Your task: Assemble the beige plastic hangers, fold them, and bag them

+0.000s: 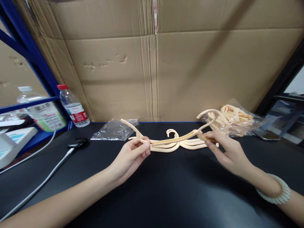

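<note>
Only one view here, the head camera looking down at a black table (152, 196), so that's all we go by.

Our left hand (133, 155) pinches the left part of a cream plastic hanger (171, 140), fingers closed around it just where the arm starts curving up and away to the far left. Our right hand (225, 152) grips the other end, thumb and fingertips clamped near the joint on the right, where a hook-shaped piece curls up and over. So both hands are grasping the same hanger, which is held stretched between them just above the table, roughly in the middle of the scene.

Right under and behind it lies a small pile of hangers (180, 145) of the same cream colour, flat on the table — one little hook sticks up from the middle. On the right wrist there's a pale beaded bracelet (276, 190).

Further out: a clear bag of more hangers (235, 118) at the far right, near the right hand, and an empty-looking clear plastic bag (115, 129) at the far left of centre. Way over on the left we see a water bottle with a red cap (73, 106), a bigger bottle with a green label (42, 112) on a blue shelf, and a white cable (35, 190) running across the table. A cardboard wall (166, 69) closes off the back.
</note>
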Demonstrator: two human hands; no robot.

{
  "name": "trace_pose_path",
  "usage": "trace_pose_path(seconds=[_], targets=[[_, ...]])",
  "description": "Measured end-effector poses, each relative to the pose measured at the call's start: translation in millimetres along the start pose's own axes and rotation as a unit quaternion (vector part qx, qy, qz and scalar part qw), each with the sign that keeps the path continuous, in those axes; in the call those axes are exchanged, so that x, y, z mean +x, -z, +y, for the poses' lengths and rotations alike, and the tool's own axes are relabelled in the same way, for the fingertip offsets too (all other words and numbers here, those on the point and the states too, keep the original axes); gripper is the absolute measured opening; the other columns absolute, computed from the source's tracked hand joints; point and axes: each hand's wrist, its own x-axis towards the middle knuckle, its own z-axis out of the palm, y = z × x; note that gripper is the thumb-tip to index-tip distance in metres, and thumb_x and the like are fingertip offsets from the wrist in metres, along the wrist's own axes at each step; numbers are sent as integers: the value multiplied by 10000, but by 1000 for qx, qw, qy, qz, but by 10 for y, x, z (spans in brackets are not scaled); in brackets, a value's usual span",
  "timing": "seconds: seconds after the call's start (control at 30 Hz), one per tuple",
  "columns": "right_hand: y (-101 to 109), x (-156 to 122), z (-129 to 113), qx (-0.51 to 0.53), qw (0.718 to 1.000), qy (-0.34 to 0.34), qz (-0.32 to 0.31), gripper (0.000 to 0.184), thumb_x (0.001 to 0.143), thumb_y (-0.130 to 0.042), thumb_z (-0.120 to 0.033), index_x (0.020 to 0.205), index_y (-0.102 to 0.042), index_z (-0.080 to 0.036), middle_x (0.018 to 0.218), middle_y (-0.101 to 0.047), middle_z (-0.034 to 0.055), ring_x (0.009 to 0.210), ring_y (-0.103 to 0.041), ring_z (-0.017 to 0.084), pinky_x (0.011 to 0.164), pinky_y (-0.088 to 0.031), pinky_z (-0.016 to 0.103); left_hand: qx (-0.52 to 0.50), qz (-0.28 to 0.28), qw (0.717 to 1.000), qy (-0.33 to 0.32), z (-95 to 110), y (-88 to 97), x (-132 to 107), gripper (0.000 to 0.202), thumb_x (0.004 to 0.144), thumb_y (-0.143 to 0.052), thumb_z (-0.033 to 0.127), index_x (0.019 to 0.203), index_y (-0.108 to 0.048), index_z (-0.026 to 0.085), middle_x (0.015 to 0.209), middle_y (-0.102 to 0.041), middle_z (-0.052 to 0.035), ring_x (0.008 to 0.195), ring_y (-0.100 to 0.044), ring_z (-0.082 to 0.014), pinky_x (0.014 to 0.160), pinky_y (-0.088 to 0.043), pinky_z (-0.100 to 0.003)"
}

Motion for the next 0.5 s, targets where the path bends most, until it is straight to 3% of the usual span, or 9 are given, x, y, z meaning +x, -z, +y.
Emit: trace_pose_path(seconds=[0.23,0.37,0.5], targets=[[-12,-5,1,-4,1000,12,12,139,916,-490,-181,1028,-565,-215,886,-670,61,758,-647,192,678,-516,298,-36,-8,999,9,-41,18,15,159,750,-784,242,739,-665,137,814,-548,-12,765,-512,-102,755,-476,-224],[-8,-2,-18,-5,1000,21,8,156,910,-497,-152,1034,-566,-219,899,-673,55,777,-648,186,697,-519,295,-30,-14,999,37,-41,4,-8,181,739,-794,277,754,-664,152,966,-587,-38,917,-541,-157,835,-488,-302],[-1,7,-34,-9,999,30,13,169,906,-496,-134,1031,-569,-220,916,-677,54,803,-649,183,730,-522,297,-41,-34,997,59,-21,-22,-27,189,749,-786,272,766,-639,155,963,-591,-34,870,-558,-142,818,-506,-300]])
